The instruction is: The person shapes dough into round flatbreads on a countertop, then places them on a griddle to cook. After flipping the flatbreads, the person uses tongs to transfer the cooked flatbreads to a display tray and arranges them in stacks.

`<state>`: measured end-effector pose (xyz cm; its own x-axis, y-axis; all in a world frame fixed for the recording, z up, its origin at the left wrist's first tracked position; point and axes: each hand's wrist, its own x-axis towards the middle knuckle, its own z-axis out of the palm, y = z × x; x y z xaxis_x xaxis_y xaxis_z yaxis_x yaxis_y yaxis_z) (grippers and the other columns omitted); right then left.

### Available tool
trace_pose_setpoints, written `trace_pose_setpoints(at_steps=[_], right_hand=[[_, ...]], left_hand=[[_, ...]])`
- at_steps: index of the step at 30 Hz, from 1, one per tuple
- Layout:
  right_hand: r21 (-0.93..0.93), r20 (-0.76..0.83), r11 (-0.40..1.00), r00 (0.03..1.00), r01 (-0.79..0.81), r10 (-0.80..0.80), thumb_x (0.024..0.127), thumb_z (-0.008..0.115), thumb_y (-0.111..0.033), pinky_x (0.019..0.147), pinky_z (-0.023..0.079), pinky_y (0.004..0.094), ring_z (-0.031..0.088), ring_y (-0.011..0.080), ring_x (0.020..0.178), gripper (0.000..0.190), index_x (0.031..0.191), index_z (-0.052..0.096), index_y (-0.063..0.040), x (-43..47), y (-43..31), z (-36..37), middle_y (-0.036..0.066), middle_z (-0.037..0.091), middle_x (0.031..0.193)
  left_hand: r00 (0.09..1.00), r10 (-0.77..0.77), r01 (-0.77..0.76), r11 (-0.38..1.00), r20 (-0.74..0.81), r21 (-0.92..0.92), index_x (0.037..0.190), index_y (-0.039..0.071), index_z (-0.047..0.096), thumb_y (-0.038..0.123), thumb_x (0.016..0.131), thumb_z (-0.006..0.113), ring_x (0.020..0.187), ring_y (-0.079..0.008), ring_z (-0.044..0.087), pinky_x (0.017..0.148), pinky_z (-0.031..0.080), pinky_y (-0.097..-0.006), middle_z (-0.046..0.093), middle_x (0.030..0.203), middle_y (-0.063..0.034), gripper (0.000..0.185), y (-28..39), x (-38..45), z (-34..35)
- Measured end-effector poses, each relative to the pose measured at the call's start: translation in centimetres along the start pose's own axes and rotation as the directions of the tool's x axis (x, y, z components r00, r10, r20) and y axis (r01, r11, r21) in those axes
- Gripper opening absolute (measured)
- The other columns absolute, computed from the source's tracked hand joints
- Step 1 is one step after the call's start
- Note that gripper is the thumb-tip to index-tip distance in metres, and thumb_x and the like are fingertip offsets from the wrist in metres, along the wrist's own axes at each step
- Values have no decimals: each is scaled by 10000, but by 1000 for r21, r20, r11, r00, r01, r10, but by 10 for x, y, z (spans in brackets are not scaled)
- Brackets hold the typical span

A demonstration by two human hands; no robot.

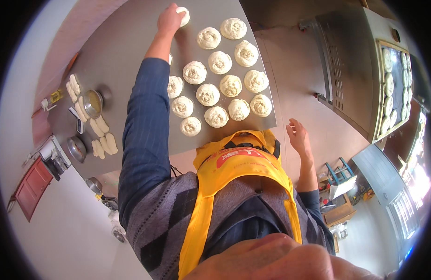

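Observation:
My left hand (169, 19) is stretched to the far side of the grey metal table (131, 42), its thumb and fingers around the edge of a pale dough round (185, 16). Several coiled dough rounds (220, 63) lie in loose rows to the right of my left forearm, which partly covers a few. My right hand (298, 136) hangs beyond the table's right corner, over the floor. Its fingers are apart and slightly bent, with nothing in them.
On the table's left lie several dough strips (108, 143), a metal bowl (93, 104), another bowl (76, 149), a small digital scale (76, 120) and an oil bottle (54, 97). At right, a metal appliance (352, 70) bears a tray (380, 87) of dough rounds. A blue stool (339, 171) stands behind.

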<state>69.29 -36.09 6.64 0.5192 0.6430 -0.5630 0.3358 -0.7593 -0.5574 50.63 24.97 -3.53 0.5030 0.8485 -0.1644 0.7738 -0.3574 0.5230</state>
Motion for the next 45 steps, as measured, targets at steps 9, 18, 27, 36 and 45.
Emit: trace_pose_setpoints(at_steps=[9, 18, 27, 36, 45], right_hand=[[-62, 24, 998, 999, -23, 24, 975, 663, -139, 757, 599, 362, 716, 279, 909, 352, 1296, 625, 2, -2, 8, 11, 206, 693, 1121], [-92, 24, 996, 1000, 22, -20, 953, 681, -180, 837, 576, 433, 713, 353, 963, 400, 1302, 615, 2, 4, -6, 4, 235, 686, 1169], [-100, -13, 994, 998, 53, -55, 948, 680, -179, 844, 573, 442, 702, 383, 987, 385, 1283, 620, 2, 0, -10, 7, 253, 678, 1171], [-302, -269, 865, 834, 402, -481, 937, 683, -181, 1103, 456, 458, 511, 396, 1353, 468, 1349, 581, 15, 66, -122, 25, 242, 527, 1454], [-696, 15, 395, 562, 600, -827, 1029, 522, -307, 1228, 277, 503, 304, 300, 1524, 562, 1519, 435, -45, 286, -216, 86, 122, 364, 1631]], left_hand=[[1000, -7, 6, 994, 15, 113, 1141, 49, 634, 326, 868, 785, 1002, -387, 697, 873, 543, -456, 736, 1055, -196, 418, 8, -39, -3], [984, -173, 172, 985, -45, -22, 1109, -2, 620, 247, 882, 764, 1009, -411, 690, 887, 540, -472, 721, 1065, -232, 366, 4, -66, -23], [977, 195, -177, 967, -86, 183, 1402, 23, 536, 261, 952, 690, 1316, -422, 514, 1069, 460, -463, 550, 1438, -205, 533, 40, -135, -16], [946, 314, -258, 878, -79, 403, 1546, 90, 404, 373, 1018, 547, 1546, -349, 241, 1199, 208, -677, 339, 1642, -148, 617, 14, -124, 33], [918, 356, -312, 921, -177, 232, 1509, -68, 391, 347, 1019, 525, 1529, -456, 237, 1241, 188, -593, 336, 1613, -266, 656, 112, -158, 93]])
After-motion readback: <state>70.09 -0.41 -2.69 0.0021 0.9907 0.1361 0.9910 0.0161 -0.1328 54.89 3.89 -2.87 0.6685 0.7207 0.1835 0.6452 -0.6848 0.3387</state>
